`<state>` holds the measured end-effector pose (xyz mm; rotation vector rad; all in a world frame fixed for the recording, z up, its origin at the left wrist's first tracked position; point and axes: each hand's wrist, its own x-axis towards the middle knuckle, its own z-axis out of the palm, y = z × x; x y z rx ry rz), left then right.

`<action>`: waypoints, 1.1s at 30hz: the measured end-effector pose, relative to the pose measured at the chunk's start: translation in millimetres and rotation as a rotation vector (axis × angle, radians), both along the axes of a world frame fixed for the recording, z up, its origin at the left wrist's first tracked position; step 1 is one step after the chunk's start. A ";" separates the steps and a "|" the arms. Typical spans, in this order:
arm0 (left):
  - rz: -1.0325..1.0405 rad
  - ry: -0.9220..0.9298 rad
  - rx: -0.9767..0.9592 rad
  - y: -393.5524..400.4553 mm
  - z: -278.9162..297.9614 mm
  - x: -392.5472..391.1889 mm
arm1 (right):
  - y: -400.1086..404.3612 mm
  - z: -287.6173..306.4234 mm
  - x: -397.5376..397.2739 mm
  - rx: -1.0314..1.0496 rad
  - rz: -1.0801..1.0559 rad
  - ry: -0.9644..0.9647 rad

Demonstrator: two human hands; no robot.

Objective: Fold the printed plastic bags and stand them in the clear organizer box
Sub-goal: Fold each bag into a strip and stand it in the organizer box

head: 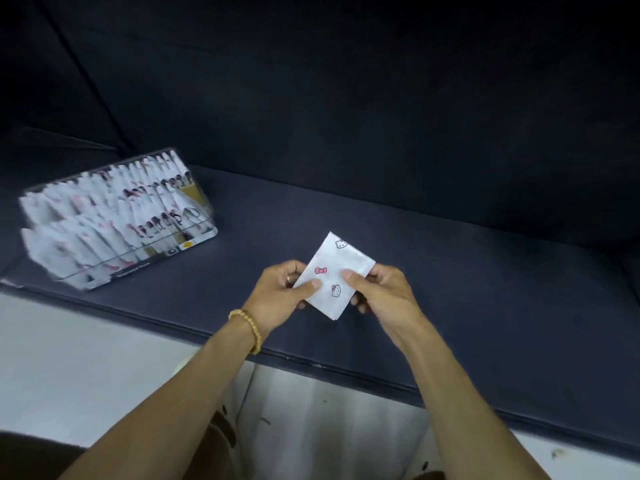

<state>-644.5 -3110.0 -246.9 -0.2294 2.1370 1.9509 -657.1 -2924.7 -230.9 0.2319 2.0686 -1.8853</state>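
While both hands hold it in the air above the dark sofa seat (433,244), the folded bag (334,276) is already a small white packet with pink bow and cat prints, tilted with one corner pointing away. The left hand (282,294) pinches its near-left edge, thumb on top and fingers (297,268) curled behind; the right hand (382,294) pinches the right edge the same way, thumb pressed on the printed face. The clear box (114,223) sits well apart to the left on the same seat, leaning, with two rows of folded bags standing in it and looking nearly full. The step in hand seems to be the last tightening of the fold before filing. To do it well, I would press the creases flat between thumbs and fingers so the slippery plastic does not spring open, then keep one firm pinch on the folded edge while carrying it over, and slide it upright into a gap at the row's end.
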 end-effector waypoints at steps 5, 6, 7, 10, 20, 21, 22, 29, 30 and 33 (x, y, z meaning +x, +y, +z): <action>0.519 -0.008 -0.061 -60.1 -0.9 13.2 | -64.6 10.9 -31.5 0.109 -0.016 0.125; 0.584 -0.011 -0.057 -74.2 -2.0 16.9 | -79.7 12.4 -38.4 0.126 -0.003 0.146; 0.638 -0.015 -0.055 -87.0 -2.9 20.5 | -94.6 13.0 -45.3 0.146 0.011 0.162; 0.767 -0.017 -0.033 -119.2 -4.9 27.2 | -138.6 13.6 -68.0 0.250 0.048 0.216; 0.969 -0.014 0.020 -167.9 -19.9 16.4 | -245.1 -0.2 -132.7 0.466 0.071 0.437; 0.969 -0.021 0.031 -169.8 -21.0 14.0 | -251.1 -3.0 -134.0 0.486 0.082 0.451; 0.967 -0.025 0.043 -171.7 -21.7 11.5 | -256.8 -5.7 -134.1 0.515 0.101 0.471; 0.964 -0.046 0.043 -182.5 -28.9 3.2 | -269.3 -20.7 -121.2 0.618 0.246 0.650; 0.964 -0.055 0.038 -182.9 -30.2 3.3 | -266.4 -22.5 -120.6 0.618 0.245 0.644; 0.956 -0.077 0.033 -181.4 -32.3 4.1 | -263.5 -24.1 -120.9 0.581 0.247 0.615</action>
